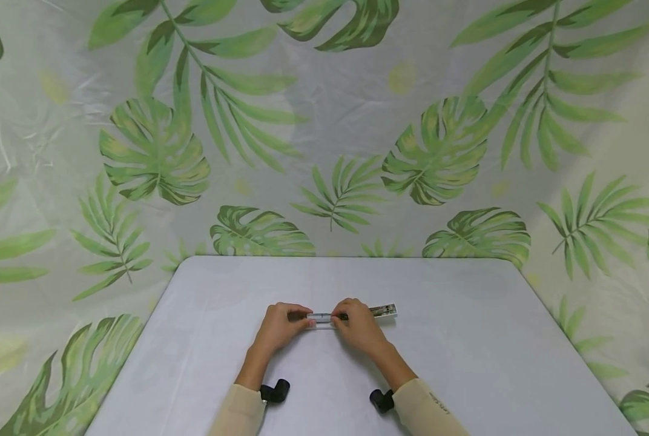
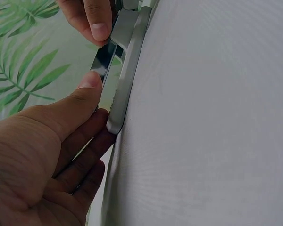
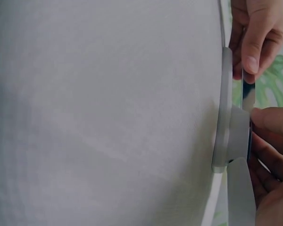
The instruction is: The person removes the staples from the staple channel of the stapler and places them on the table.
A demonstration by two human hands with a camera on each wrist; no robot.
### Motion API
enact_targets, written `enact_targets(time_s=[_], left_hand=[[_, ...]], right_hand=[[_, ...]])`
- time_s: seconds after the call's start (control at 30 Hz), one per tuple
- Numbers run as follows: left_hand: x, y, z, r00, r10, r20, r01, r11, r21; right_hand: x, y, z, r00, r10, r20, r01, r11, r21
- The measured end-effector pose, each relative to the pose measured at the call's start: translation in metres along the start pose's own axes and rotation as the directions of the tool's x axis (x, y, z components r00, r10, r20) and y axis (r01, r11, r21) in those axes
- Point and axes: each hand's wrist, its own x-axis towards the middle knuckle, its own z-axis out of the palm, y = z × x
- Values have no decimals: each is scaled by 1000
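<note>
A stapler lies lengthwise between both hands, its long cover (image 1: 384, 310) swung back to the right with a dark inside showing. Below runs its pale grey base (image 2: 132, 70), and over that a shiny metal magazine (image 2: 104, 59) stands apart from the base at the left end. My left hand (image 1: 281, 327) pinches the magazine's left end, thumb on the near face, other fingers behind and close to the base tip. Further right, my right hand (image 1: 359, 326) pinches the magazine near the grey middle part (image 3: 239, 132). The fingers hide some of the magazine.
A white cloth covers the table (image 1: 194, 339) under the hands. Behind it hangs a leaf-patterned curtain (image 1: 346, 121). Each wrist carries a small black camera, one on the left (image 1: 275, 391) and one on the right (image 1: 381, 400).
</note>
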Motion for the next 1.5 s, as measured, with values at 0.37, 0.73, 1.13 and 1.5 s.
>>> enact_targets(time_s=[0.37,0.73,1.13,1.5], left_hand=[[1,1,1,1000,-8,-2,8,1000,3],[0,0,0,1000,-23,-6,23,1000,7],[0,0,-1,1000,-14,-13,15,1000,11],[0,0,-1,1000,-19,3,19,1000,-1]], right_hand=[[0,3,0,999,-6,-50,6,1000,-17],[-3,2,-1,997,27,-72,-34,996,-86],[-3,2,1,997,32,-67,-33,999,-13],[-3,3,2,992,83,-97,-78,995,56]])
